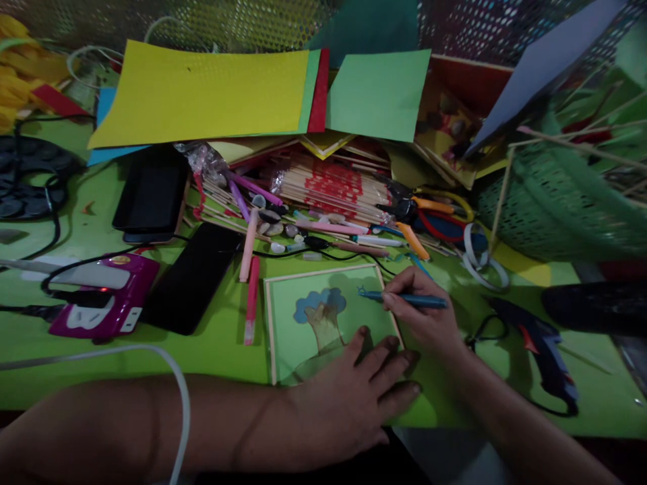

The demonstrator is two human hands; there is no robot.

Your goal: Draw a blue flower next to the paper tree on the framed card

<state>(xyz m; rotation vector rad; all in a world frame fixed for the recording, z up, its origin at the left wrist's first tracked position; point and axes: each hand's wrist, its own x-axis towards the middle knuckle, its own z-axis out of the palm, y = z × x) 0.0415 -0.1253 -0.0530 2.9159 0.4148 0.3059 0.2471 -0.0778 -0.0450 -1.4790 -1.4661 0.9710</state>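
Observation:
A small green picture card with a thin wooden frame lies flat on the green table; it shows a tree with a blue crown and brown trunk. My left hand lies flat on the card's lower right corner, fingers stretched out, pressing it down. My right hand pinches a blue pen held nearly level, with the tip at the card's upper right part, just right of the blue crown.
Pink pens lie left of the card. Two black phones and a magenta device sit further left. A glue gun lies right. Behind are stick bundles, scissors, coloured paper sheets and a green basket.

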